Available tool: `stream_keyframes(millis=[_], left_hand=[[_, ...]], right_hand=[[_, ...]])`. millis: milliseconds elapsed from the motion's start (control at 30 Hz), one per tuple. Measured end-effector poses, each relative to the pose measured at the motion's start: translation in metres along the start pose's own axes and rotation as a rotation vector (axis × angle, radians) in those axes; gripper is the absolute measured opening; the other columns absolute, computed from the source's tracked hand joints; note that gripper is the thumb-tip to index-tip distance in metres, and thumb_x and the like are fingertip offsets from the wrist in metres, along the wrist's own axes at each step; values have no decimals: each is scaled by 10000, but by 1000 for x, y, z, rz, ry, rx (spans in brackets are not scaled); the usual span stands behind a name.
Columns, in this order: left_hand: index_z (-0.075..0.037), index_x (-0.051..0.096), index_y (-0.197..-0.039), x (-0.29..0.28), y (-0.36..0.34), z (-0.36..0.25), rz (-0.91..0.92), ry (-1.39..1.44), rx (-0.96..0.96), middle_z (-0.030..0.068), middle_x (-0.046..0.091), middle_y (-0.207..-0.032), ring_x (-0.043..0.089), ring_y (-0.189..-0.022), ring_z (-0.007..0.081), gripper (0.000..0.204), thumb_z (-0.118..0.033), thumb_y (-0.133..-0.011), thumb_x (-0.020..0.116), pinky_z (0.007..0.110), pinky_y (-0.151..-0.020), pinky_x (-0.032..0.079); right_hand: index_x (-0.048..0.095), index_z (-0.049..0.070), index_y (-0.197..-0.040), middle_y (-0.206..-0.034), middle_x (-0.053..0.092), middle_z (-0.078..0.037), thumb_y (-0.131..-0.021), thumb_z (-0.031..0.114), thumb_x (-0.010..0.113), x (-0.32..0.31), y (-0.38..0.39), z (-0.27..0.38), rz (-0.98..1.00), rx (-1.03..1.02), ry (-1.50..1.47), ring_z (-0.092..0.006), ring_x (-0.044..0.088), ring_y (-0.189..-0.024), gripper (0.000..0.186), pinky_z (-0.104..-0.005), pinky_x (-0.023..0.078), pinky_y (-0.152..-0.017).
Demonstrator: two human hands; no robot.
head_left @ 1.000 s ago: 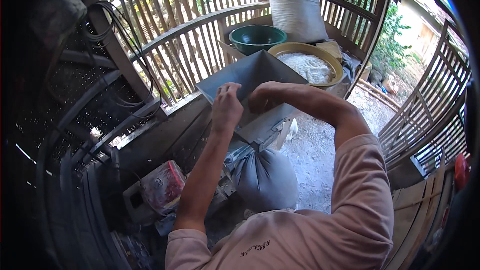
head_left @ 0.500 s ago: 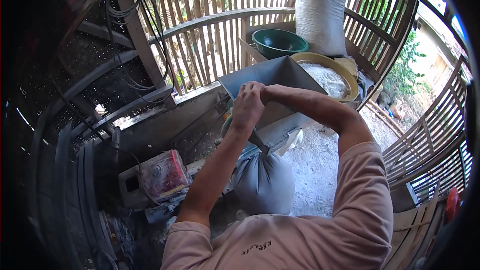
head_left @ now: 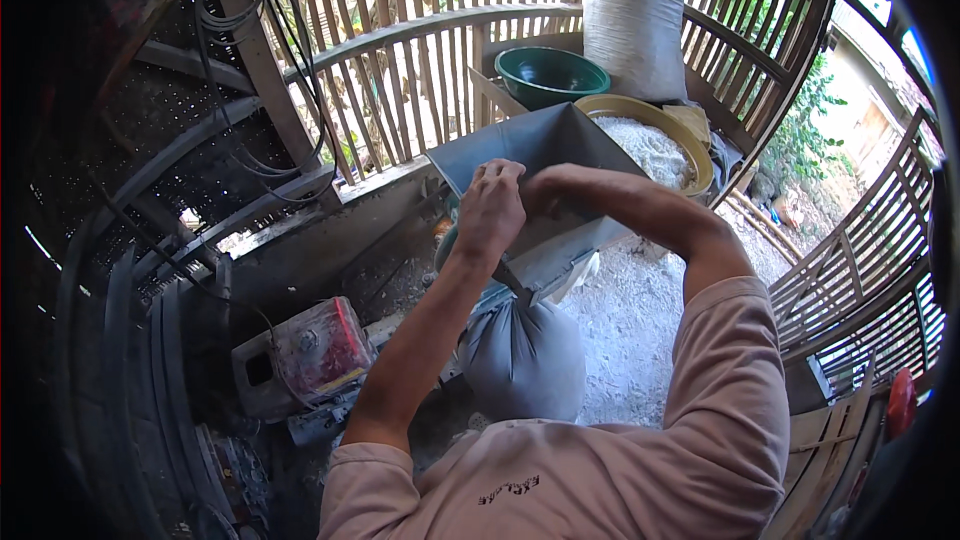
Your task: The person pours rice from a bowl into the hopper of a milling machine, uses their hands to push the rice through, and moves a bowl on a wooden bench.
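Over the near side of a grey metal hopper (head_left: 560,135), my left hand (head_left: 495,202) is closed, knuckles up, its fingers curled down. Whatever it grips, if anything, is hidden. My right hand (head_left: 543,190) reaches with a bent wrist into the hopper's opening, just right of my left. Its fingers are out of sight behind the wrist and in shadow. Below the hopper, a full grey cloth bag (head_left: 522,360) hangs gathered at its neck around a dark spout (head_left: 512,280).
Behind the hopper stand a green basin (head_left: 552,75), a tan basin (head_left: 702,165) of white, flaky material and a tall white sack (head_left: 635,20). A dusty red engine (head_left: 315,350) sits at left. Cables (head_left: 270,10) hang by the slatted wall. White powder covers the floor (head_left: 630,340).
My right hand has moved away from my left, down and slightly right into the hopper. My left hand stays closed at much the same place. The view has shifted slightly.
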State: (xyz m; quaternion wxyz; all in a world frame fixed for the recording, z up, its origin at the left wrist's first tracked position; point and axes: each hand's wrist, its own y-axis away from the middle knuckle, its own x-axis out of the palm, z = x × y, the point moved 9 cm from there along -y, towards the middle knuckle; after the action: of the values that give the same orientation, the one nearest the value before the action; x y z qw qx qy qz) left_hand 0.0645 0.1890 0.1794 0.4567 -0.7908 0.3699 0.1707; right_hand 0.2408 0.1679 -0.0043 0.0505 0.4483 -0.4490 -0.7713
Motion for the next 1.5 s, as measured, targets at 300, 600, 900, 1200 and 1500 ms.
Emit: stream_keyframes(millis=[300, 600, 900, 1200, 1500], left_hand=[[-61, 618, -1092, 26, -20, 18, 592, -158, -61, 149, 593, -1163, 554, -1104, 300, 311, -150, -797, 586, 383, -944, 434], [-60, 603, -1141, 64, 13, 39, 1077, -442, 135, 137, 604, -1155, 566, -1085, 297, 398, -213, -776, 645, 389, -932, 454], [-131, 641, -1104, 83, 2, 52, 1137, -580, 95, 123, 656, -1055, 620, -992, 307, 337, -212, -782, 583, 417, -857, 496], [-116, 654, -1046, 129, 7, 77, 1491, -902, 503, 99, 660, -1048, 626, -972, 280, 294, -253, -791, 607, 421, -821, 504], [-106, 633, -1081, 168, 21, 52, 1499, -460, 819, 119, 641, -1069, 597, -984, 308, 295, -232, -824, 561, 408, -835, 477]], right_hand=[[681, 54, -860, -844, 671, -153, -766, 145, 593, -50, 140, 59, -625, -143, 370, -337, 639, -832, 158, -424, 500, -744], [692, 101, -911, -923, 662, -136, -915, 415, 464, -8, 197, 35, -651, -96, 70, -335, 607, -921, 389, -441, 458, -833], [675, 104, -967, -939, 663, -126, -909, 450, 440, -11, 220, 40, -977, -333, -51, -335, 611, -913, 422, -429, 467, -792], [676, 120, -1012, -977, 665, -127, -883, 455, 479, -12, 219, 34, -917, -212, -126, -313, 621, -925, 409, -414, 471, -807], [660, 84, -1034, -992, 666, -107, -872, 418, 499, -8, 212, 31, -888, -155, -135, -297, 617, -944, 405, -388, 477, -819]])
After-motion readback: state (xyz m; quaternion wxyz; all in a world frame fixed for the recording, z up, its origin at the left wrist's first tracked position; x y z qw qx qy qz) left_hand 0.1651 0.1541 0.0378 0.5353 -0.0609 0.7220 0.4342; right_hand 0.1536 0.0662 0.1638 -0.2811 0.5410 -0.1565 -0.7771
